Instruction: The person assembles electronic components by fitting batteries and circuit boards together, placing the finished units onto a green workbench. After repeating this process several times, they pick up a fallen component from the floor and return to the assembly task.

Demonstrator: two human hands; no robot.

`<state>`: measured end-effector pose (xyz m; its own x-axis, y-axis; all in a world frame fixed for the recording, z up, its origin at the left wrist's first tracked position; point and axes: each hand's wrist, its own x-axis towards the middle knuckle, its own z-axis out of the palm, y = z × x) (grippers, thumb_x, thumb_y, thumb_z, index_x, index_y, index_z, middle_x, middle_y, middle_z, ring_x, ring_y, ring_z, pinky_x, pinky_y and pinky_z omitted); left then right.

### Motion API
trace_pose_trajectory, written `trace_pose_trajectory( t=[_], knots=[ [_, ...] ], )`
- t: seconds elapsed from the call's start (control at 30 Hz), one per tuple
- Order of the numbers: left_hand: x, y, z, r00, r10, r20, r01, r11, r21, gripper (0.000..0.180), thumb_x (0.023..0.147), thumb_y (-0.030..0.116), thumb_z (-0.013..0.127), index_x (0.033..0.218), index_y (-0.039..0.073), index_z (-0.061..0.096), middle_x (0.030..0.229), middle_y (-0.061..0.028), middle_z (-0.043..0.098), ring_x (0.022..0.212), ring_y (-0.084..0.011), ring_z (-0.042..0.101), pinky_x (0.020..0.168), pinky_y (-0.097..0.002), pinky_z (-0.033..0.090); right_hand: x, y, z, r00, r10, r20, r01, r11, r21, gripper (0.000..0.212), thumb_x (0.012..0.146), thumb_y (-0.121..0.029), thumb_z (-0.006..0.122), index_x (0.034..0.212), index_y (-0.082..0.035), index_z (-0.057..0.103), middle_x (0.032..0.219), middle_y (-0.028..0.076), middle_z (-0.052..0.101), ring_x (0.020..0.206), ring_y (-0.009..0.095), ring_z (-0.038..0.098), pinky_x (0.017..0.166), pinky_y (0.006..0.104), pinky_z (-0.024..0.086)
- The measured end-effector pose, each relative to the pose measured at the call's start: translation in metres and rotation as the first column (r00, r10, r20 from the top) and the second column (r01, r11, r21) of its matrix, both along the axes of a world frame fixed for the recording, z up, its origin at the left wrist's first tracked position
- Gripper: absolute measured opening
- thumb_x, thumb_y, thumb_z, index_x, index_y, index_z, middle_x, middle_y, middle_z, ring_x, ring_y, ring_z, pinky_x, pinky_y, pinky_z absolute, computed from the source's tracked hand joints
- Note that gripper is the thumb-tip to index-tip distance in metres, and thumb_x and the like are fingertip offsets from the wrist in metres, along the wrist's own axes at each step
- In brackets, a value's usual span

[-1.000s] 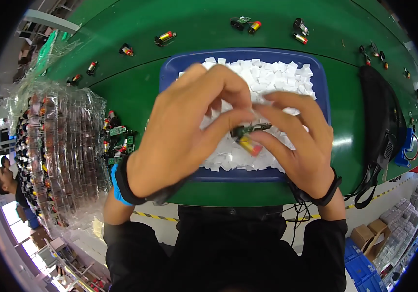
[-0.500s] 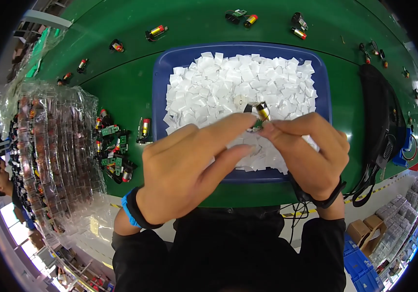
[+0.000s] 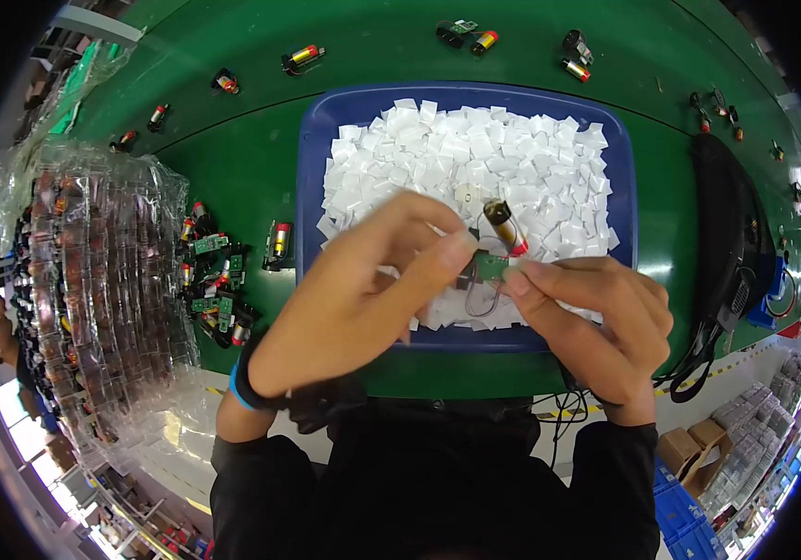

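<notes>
Over the blue tray (image 3: 305,201), a small green circuit board (image 3: 491,267) is between my two hands. My right hand (image 3: 597,313) pinches its right end between thumb and forefinger, where a bit of white shows. My left hand (image 3: 354,289) has thumb and forefinger closed at the board's left end, by a dark part partly hidden behind the fingers. A cylindrical battery (image 3: 505,227), gold with a red end and a dark end, tilts up beyond the board. Thin wires loop around the board and battery. Many white square pieces (image 3: 400,154) fill the tray.
Left of the tray lies a pile of boards with batteries (image 3: 218,280), beside stacked clear plastic trays (image 3: 106,299). One battery assembly (image 3: 279,245) lies close to the tray. More assemblies (image 3: 304,58) are spread along the far green table (image 3: 382,47). A black case-like object (image 3: 732,224) stands right.
My left hand has drawn back and curled in at the board's left end. The board now shows more fully, with wires looping below it. My right hand has shifted slightly down.
</notes>
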<state>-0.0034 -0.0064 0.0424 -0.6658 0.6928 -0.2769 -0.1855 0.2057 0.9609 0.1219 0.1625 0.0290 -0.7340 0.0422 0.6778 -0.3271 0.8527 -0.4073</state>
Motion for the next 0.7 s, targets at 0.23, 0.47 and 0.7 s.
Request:
trace_pose_trajectory(
  t=[0.23,0.47,0.7],
  knots=[
    [-0.009,0.005,-0.012,0.967,-0.232,0.108,0.227,0.972,0.058,0.014,0.095,0.006,0.059,0.107,-0.001,0.061,0.090,-0.0044,0.059,0.067,-0.0091,0.056,0.055,-0.0219,0.050,0.000,0.008,-0.002,0.984,0.015,0.177,-0.027,0.998,0.065,0.017,0.067,0.003,0.081,0.081,-0.001,0.072,0.081,0.008,0.067,0.067,0.017,0.068,0.052,0.0249,0.050],
    [-0.005,0.008,-0.019,0.910,-0.254,-0.328,0.232,0.967,-0.105,0.013,0.093,0.004,0.058,0.105,0.000,0.059,0.081,-0.0042,0.058,0.067,-0.0078,0.053,0.056,-0.0231,0.047,-0.008,0.014,-0.002,0.940,-0.056,0.336,0.140,0.962,-0.233,0.018,0.073,-0.002,0.078,0.089,-0.002,0.069,0.093,0.008,0.067,0.075,0.015,0.066,0.054,0.0242,0.048],
    [-0.007,0.006,-0.022,0.977,-0.162,-0.137,0.170,0.984,0.051,0.009,0.093,0.004,0.056,0.102,0.001,0.056,0.076,-0.0041,0.058,0.062,-0.0080,0.052,0.054,-0.0229,0.040,-0.017,0.026,-0.008,0.878,-0.133,0.461,0.281,0.921,-0.271,0.021,0.080,-0.003,0.074,0.100,-0.002,0.068,0.101,0.009,0.067,0.080,0.018,0.065,0.065,0.0260,0.050]
  ],
)
